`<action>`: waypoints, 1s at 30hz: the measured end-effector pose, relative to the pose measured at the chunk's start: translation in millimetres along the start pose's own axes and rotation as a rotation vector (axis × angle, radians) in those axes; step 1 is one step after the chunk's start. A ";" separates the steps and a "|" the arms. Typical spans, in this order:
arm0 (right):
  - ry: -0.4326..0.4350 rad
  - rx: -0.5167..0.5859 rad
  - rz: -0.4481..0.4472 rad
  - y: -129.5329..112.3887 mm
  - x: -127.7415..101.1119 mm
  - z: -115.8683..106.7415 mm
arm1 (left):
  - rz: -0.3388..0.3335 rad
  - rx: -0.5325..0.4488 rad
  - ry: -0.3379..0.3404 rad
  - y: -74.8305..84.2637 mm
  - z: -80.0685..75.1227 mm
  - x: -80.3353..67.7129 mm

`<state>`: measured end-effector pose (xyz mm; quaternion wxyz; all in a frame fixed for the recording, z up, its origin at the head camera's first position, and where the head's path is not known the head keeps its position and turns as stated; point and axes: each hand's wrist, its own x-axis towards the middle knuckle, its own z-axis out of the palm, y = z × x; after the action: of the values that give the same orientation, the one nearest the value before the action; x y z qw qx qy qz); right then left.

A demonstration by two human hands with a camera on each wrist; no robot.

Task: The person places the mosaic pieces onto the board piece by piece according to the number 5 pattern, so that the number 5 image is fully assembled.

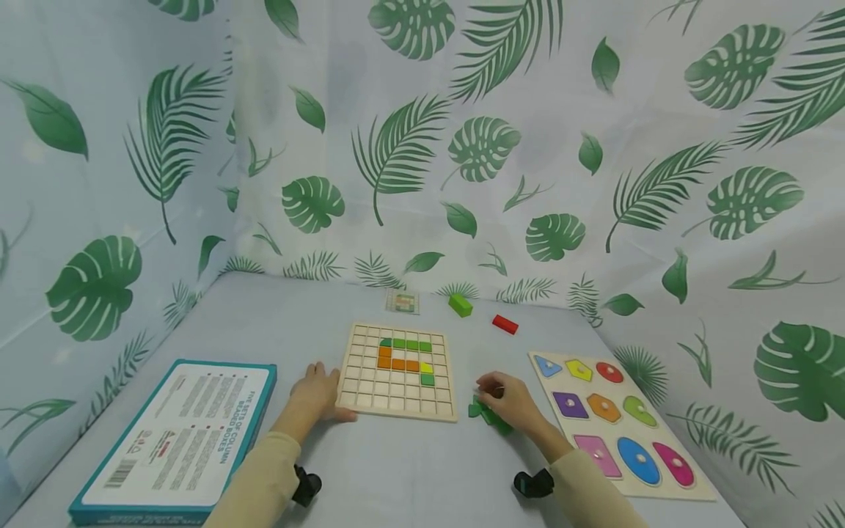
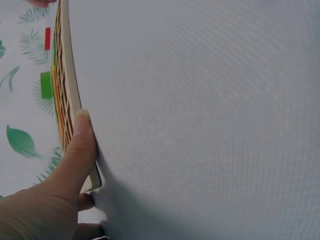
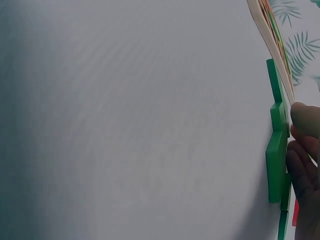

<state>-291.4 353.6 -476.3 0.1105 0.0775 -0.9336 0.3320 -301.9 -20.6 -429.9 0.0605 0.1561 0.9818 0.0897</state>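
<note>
Hands at the grid puzzle
Left hand (image 1: 317, 396) rests flat against the wooden grid board (image 1: 398, 370), fingers straight; right hand (image 1: 511, 403) pinches a dark green piece (image 1: 487, 415).

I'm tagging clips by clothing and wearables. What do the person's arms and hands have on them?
Both arms wear long cream sleeves, left sleeve and right sleeve. A small black device sits at each wrist, left and right. The left hand and right hand are bare: no gloves, no rings visible.

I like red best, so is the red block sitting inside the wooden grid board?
No, the red block lies on the table behind the wooden grid board, apart from it, near the light green block.
</note>
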 end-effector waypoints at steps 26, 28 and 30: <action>-0.016 -0.022 0.000 0.5 -5.9 -2.2 | -0.001 0.010 -0.003 0.8 -0.4 0.1; -0.007 -0.017 -0.007 -0.6 -5.1 -1.9 | -0.001 0.011 -0.001 1.0 -0.6 0.0; 0.003 -0.009 -0.031 -1.9 -3.8 -1.2 | -0.001 0.010 0.000 1.3 -0.8 0.0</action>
<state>-287.1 353.1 -475.2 0.1171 0.0909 -0.9336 0.3261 -301.6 -19.5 -428.9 0.0598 0.1561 0.9823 0.0849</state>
